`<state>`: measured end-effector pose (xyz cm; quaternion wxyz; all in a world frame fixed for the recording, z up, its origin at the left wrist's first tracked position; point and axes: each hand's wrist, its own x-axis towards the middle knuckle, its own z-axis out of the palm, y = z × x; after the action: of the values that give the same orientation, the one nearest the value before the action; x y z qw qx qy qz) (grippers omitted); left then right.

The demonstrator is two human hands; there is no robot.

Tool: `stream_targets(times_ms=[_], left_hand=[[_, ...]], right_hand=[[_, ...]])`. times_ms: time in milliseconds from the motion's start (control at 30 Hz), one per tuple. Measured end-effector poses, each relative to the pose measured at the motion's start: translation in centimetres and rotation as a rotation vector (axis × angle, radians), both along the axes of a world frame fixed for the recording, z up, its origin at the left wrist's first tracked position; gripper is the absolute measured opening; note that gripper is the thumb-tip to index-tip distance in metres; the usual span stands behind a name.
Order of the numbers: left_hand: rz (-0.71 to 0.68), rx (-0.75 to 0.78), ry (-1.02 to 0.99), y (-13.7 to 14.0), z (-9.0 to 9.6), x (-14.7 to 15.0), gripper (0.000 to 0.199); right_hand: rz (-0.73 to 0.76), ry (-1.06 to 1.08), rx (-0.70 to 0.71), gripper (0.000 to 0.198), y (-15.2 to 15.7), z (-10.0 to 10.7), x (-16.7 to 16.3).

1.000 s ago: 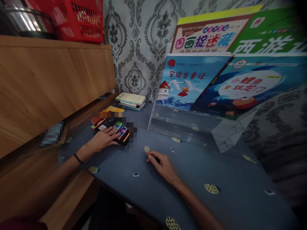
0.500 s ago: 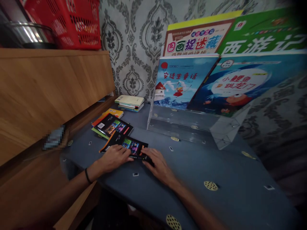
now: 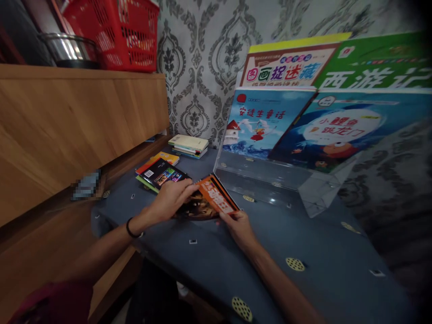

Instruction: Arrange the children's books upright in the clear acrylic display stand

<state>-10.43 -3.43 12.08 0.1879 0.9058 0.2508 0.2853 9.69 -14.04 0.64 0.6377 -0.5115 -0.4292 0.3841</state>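
Note:
A book with an orange title band and a dark picture on its cover is tilted up a little over the grey-blue tabletop. My right hand grips its right edge, thumb on the cover and fingers behind. Across the book's left part lies my left hand, closed about that side; its fingertips are partly hidden. Just behind my left hand rests a black-backed book with a barcode, on top of orange, yellow and green books.
A clear acrylic stand at the right holds several picture books. By the patterned wall is a stack of books. On the wooden cabinet at the left are a metal bowl and a red basket.
The book in my hands lay with its black back up; now its orange cover faces up and it is lifted. My right hand has moved to the right with its edge.

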Motion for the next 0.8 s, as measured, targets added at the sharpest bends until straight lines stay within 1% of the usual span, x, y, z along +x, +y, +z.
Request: stream_targets(times_ms=[67,133,233,267,300,333,367,400,433,500,567,600,667,733,767,800], left_hand=[[-0.017,-0.193,-0.126,0.4,0.0,0.4,0.058],[-0.021,-0.455,-0.241,0.7,-0.9,0.9,0.058],[0.031,-0.929,-0.391,0.8,-3.3,1.7,0.058],[0.056,-1.050,-0.424,0.8,-4.2,2.0,0.058],[0.079,-1.132,-0.433,0.8,-5.1,2.2,0.058],[0.093,-1.170,-0.409,0.9,-5.9,2.3,0.056],[0.102,-1.160,-0.341,1.0,-6.7,2.3,0.054],[0.108,-1.098,-0.232,1.1,-7.3,2.2,0.050],[0.120,-0.978,-0.100,1.3,-7.7,1.9,0.046],[0.156,-0.616,0.165,1.6,-8.3,1.3,0.033],[0.158,-0.273,0.315,1.8,-8.7,0.7,0.022],[0.136,-0.153,0.333,1.9,-8.9,0.5,0.018],[0.047,-0.011,0.296,1.8,-9.6,0.3,0.016],[-0.041,0.070,0.212,1.6,-10.6,0.5,0.017],[-0.069,0.096,0.180,1.5,-11.2,0.7,0.020],[-0.084,0.110,0.162,1.4,-11.9,0.9,0.022]], right_hand=[[-0.008,0.111,0.009,0.046,-0.1,0.6,-0.1],[-0.009,0.168,0.009,0.047,-0.2,1.5,0.1],[-0.036,0.188,0.014,0.046,-0.5,2.5,0.7],[-0.053,0.179,0.008,0.045,-0.6,2.7,1.0],[-0.074,0.152,-0.008,0.045,-0.7,2.9,1.4],[-0.096,0.086,-0.043,0.046,-0.7,2.9,1.7],[-0.114,-0.010,-0.095,0.047,-0.7,2.8,2.1],[-0.124,-0.119,-0.158,0.047,-0.7,2.6,2.5],[-0.128,-0.228,-0.223,0.047,-0.7,2.4,2.9],[-0.122,-0.396,-0.337,0.044,-0.8,1.9,3.7],[-0.136,-0.477,-0.403,0.038,-1.0,1.5,4.4],[-0.157,-0.518,-0.426,0.035,-1.1,1.3,4.5],[-0.226,-0.598,-0.458,0.031,-1.3,1.2,4.4],[-0.309,-0.747,-0.455,0.026,-1.4,1.3,3.5],[-0.330,-0.847,-0.426,0.022,-1.3,1.3,2.7],[-0.320,-0.952,-0.371,0.021,-1.1,1.3,1.8]])
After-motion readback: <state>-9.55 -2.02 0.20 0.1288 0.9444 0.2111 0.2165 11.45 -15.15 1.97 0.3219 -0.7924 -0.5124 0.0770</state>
